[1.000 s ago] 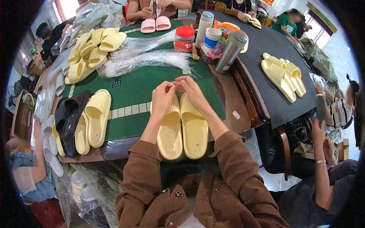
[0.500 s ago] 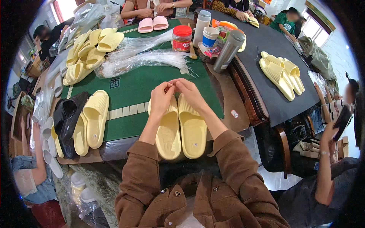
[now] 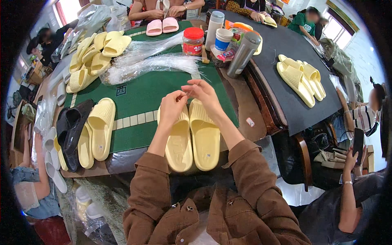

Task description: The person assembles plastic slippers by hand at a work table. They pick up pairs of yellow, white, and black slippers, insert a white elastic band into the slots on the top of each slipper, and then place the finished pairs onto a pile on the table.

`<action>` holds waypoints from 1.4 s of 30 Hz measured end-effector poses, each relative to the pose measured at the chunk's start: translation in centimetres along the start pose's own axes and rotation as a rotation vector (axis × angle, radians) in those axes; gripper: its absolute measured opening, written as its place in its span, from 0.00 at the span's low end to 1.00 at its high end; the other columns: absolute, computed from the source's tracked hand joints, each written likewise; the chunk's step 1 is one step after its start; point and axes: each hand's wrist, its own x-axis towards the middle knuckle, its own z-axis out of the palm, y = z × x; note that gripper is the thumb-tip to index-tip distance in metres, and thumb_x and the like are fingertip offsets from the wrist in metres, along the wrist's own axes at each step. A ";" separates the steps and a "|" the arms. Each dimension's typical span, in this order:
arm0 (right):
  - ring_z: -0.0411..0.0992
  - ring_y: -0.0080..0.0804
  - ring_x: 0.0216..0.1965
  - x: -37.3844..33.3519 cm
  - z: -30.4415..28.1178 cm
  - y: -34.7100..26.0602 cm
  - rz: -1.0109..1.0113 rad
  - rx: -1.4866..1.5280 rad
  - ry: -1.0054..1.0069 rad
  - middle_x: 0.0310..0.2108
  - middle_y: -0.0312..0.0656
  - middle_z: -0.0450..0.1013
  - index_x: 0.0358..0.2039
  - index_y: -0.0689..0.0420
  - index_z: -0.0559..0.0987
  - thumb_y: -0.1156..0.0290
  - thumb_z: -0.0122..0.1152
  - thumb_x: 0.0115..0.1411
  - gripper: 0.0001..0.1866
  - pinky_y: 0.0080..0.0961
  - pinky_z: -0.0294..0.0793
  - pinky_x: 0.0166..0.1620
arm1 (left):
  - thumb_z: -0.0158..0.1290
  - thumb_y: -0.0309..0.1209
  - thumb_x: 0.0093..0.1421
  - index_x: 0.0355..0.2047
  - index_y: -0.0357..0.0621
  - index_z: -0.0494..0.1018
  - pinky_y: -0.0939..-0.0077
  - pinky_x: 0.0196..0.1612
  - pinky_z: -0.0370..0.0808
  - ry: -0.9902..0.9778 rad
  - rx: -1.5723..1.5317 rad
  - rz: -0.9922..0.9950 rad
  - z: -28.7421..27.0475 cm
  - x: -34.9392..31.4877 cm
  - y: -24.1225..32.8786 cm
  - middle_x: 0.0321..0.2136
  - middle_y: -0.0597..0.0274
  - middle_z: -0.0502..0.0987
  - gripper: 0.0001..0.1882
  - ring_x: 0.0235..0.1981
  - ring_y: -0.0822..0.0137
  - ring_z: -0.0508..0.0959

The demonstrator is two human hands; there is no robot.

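Note:
Just in front of me a pair of pale yellow slide slippers lies side by side, toes away from me: the left slipper (image 3: 179,145) and the right slipper (image 3: 205,143). Above their straps my left hand (image 3: 173,107) is closed in a pinch. Close to its fingertips, my right hand (image 3: 205,97) has its upper fingers lifted and its thumb side hidden. Something thin seems to pass between the two hands, too small to name. Beyond them lies a bundle of clear plastic strands (image 3: 159,64) on the green mat (image 3: 141,96).
At left are black slippers (image 3: 73,130), a yellow slipper (image 3: 102,130) and a yellow pile (image 3: 98,53). Beyond the strands stand a red-lidded jar (image 3: 193,43), a cup (image 3: 223,39) and a grey bottle (image 3: 243,55). Yellow slippers (image 3: 300,79) rest on the dark table. Several people sit around.
My hands, which met fingertip to fingertip, have drawn slightly apart, and the fingers of my right hand have lifted. The person at right has turned a phone upright.

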 end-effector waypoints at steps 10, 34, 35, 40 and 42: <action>0.72 0.30 0.47 -0.2 0.3 0.5 -0.012 -0.075 -0.037 0.47 0.50 0.74 0.65 0.62 0.51 0.69 0.46 0.68 0.28 0.27 0.70 0.53 | 0.52 0.30 0.57 0.33 0.37 0.77 0.72 0.29 0.72 0.004 0.001 0.015 0.0 -0.2 0.5 0.22 0.56 0.79 0.09 0.23 0.65 0.78; 0.71 0.21 0.35 0.5 -0.7 0.5 -0.228 -0.361 0.314 0.33 0.38 0.76 0.36 0.62 0.79 0.70 0.56 0.62 0.09 0.20 0.70 0.41 | 0.52 0.27 0.56 0.32 0.34 0.76 0.70 0.31 0.72 0.036 0.034 0.058 0.5 0.0 0.3 0.25 0.53 0.79 0.08 0.24 0.62 0.77; 0.71 0.21 0.35 0.8 -1.6 0.3 -0.282 -0.351 0.421 0.32 0.37 0.76 0.36 0.62 0.80 0.71 0.56 0.62 0.08 0.20 0.69 0.41 | 0.52 0.27 0.56 0.33 0.35 0.77 0.69 0.32 0.72 0.030 0.091 0.073 0.8 0.2 0.3 0.25 0.52 0.79 0.08 0.26 0.60 0.78; 0.71 0.20 0.38 0.5 -3.4 -4.4 -0.229 -0.016 0.663 0.36 0.34 0.74 0.36 0.57 0.75 0.67 0.51 0.66 0.08 0.19 0.72 0.37 | 0.52 0.27 0.57 0.33 0.37 0.77 0.69 0.34 0.73 0.064 0.098 0.059 0.0 -0.5 -0.4 0.26 0.53 0.79 0.07 0.28 0.58 0.78; 0.73 0.27 0.42 0.2 -5.4 -6.6 -0.378 0.179 0.601 0.40 0.38 0.73 0.38 0.56 0.69 0.66 0.46 0.69 0.07 0.29 0.78 0.40 | 0.51 0.27 0.58 0.34 0.37 0.77 0.69 0.34 0.73 0.060 0.070 0.073 0.6 -0.4 0.0 0.27 0.53 0.79 0.07 0.29 0.58 0.78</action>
